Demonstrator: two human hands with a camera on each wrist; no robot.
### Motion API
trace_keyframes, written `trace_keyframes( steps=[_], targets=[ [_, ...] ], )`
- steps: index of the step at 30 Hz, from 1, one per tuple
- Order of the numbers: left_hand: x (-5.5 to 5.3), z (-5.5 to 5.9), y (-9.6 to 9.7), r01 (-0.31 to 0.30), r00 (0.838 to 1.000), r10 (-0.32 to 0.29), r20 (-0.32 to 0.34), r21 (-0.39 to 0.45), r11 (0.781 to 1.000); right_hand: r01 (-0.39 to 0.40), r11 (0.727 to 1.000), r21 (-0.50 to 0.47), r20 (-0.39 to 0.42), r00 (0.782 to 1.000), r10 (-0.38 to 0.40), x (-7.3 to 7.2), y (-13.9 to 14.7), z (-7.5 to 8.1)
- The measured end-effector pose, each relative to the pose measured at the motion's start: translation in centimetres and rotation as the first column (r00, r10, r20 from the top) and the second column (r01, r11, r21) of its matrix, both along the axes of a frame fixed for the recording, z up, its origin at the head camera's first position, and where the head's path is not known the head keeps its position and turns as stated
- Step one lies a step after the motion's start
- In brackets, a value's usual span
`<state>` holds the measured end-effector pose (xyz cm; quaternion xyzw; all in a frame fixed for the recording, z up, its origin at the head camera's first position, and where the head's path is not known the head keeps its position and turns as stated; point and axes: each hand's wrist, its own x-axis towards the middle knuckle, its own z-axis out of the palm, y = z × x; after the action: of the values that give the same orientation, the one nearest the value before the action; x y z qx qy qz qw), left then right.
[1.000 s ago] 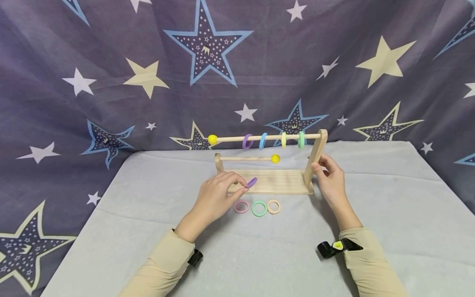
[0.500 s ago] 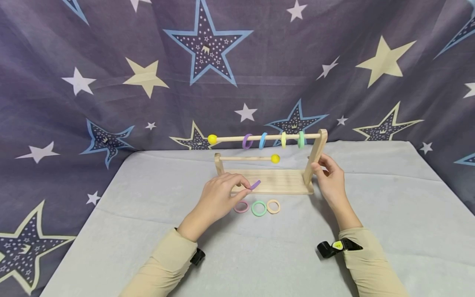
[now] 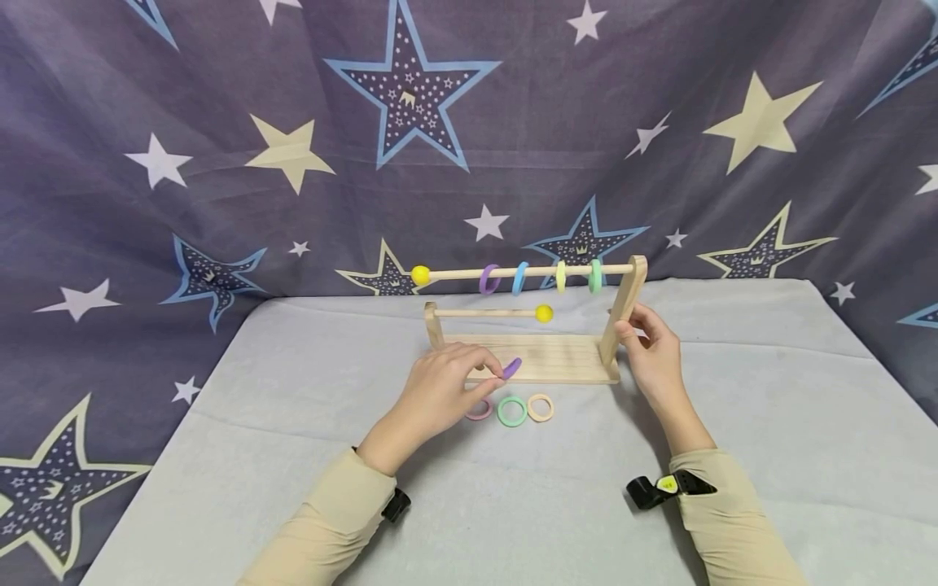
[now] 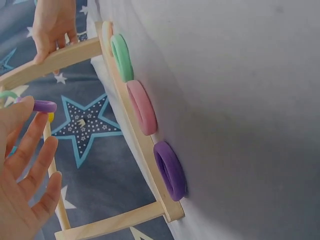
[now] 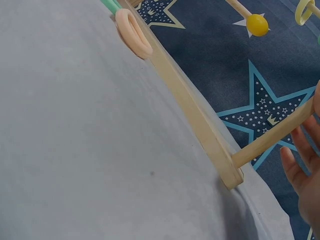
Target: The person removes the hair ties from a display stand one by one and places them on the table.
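My left hand (image 3: 450, 387) pinches a purple ring (image 3: 512, 369) between thumb and fingertips, over the front of the wooden stand's base (image 3: 557, 360). In the left wrist view, that purple ring (image 4: 45, 106) overlaps the yellow ball at the end of the lower rod. My right hand (image 3: 655, 350) grips the stand's tall right upright (image 3: 624, 305), thumb on the near side. On the upper rod hang a purple ring (image 3: 488, 279), a blue ring (image 3: 519, 278), a yellow ring (image 3: 560, 277) and a green ring (image 3: 595, 277). The lower rod (image 3: 487, 313) carries no rings.
In front of the stand lie a pink ring (image 3: 479, 409), a green ring (image 3: 512, 412) and an orange ring (image 3: 541, 408). Another purple ring (image 4: 170, 171) lies beside the pink one, hidden by my left hand in the head view. A star-patterned cloth (image 3: 410, 203) hangs behind the table.
My left hand has moved a little to the right with the pinched purple ring, which has turned slightly. My right hand and the stand have stayed in place.
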<state>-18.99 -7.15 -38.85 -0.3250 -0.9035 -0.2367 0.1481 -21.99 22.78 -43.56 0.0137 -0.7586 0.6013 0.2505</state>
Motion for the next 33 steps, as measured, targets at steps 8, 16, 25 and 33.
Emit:
trace_keyframes(
  steps=[8, 16, 25, 33],
  targets=[
    [0.0, -0.2, 0.3, 0.002, 0.999, -0.001, 0.038, -0.025, 1.000, -0.006, 1.000, 0.022, -0.014, 1.000, 0.007, 1.9, -1.2, 2.7],
    [-0.2, -0.4, 0.7, 0.020, 0.998, -0.017, 0.063, -0.043, 0.999, -0.011, 1.000, 0.017, -0.010, 1.000, 0.011, 2.0, -1.3, 2.9],
    [-0.4, -0.7, 1.1, 0.033, 0.997, -0.029, 0.069, -0.065, 0.997, -0.019, 1.000, 0.001, -0.010, 1.000, 0.019, 2.0, -1.3, 2.9],
    [-0.4, -0.7, 1.8, 0.075, 0.995, -0.068, 0.072, -0.092, 0.993, -0.013, 1.000, 0.004, -0.010, 1.000, 0.013, 2.0, -1.4, 3.0]
  ],
)
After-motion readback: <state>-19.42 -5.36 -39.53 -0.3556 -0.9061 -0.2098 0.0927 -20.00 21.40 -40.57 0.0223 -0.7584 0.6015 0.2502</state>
